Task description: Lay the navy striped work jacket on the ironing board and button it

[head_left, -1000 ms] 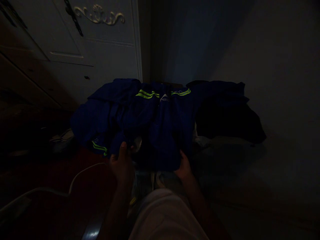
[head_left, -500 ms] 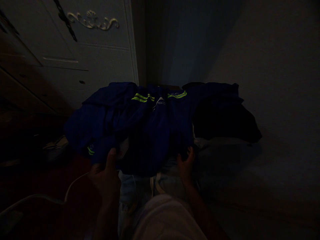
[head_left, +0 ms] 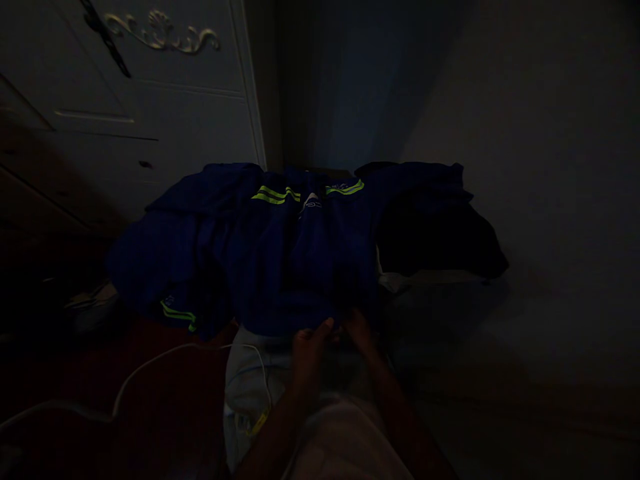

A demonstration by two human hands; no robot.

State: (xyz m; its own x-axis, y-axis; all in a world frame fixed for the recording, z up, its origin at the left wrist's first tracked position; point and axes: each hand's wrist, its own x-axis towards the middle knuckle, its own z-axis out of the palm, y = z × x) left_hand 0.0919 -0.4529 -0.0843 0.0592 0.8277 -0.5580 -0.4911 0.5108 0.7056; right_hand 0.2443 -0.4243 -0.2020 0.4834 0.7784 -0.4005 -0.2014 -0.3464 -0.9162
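Note:
A dark blue top point(head_left: 300, 253) with yellow-green stripes is spread across in front of me, over my lap or a low surface; the dim light hides what bears it. A pale logo shows between its two upper stripes, and another stripe marks the part hanging at the left. My left hand point(head_left: 311, 340) has its fingers closed on the near hem, thumb on top. Just right of it, my right hand point(head_left: 357, 330) also grips the hem, its fingertips partly hidden in the dark cloth.
A white cabinet point(head_left: 190, 120) with carved ornament and a dark handle point(head_left: 106, 37) stands at the back left. Beside it a plain wall point(head_left: 540, 167) fills the right. Black cloth point(head_left: 440, 243) lies at the right. A white cable point(head_left: 133, 377) runs over the dark red floor point(head_left: 165, 400).
My left hand has moved right along the hem, close to my right hand, which has shifted slightly left and down. The top's left part now hangs lower and flatter, showing more stripe.

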